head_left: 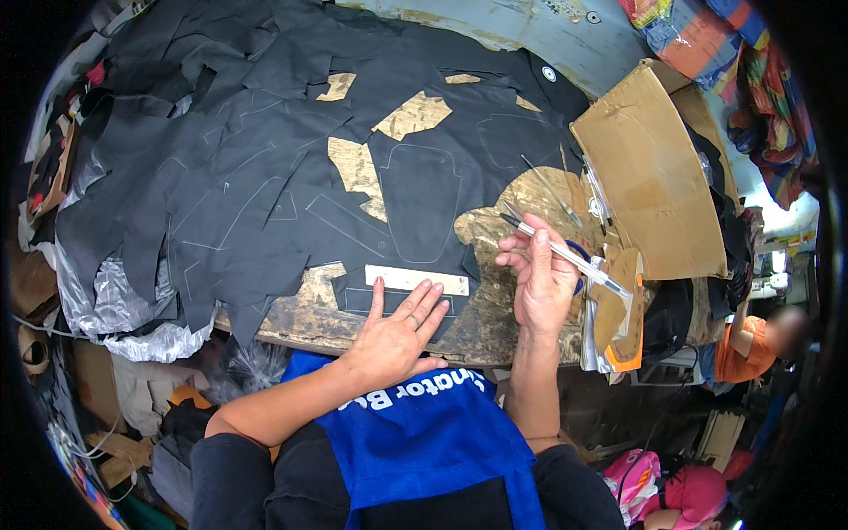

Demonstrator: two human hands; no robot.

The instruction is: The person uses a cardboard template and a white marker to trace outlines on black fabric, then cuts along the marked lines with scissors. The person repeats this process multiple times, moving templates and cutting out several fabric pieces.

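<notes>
My left hand (395,338) lies flat with its fingers spread, near the front edge of the table. Its fingertips rest on a pale straight strip (402,276) and on the black sheet material (424,190) around it. A thin outlined rectangle shows under the fingers. Raised to the right, my right hand (541,287) is closed around a pen (574,255) with a pale barrel, its dark end pointing to the upper left, apart from the material. Pale drawn outlines of several shapes mark the sheets, the largest just beyond the strip.
Worn wooden table (495,322) shows through gaps in the black pieces. On the right stand an open cardboard box (649,168), brown pattern pieces (609,331), and scissors with dark blue handles (579,252), partly hidden. A person in orange (742,349) is farther right, another in pink (693,495) lower right.
</notes>
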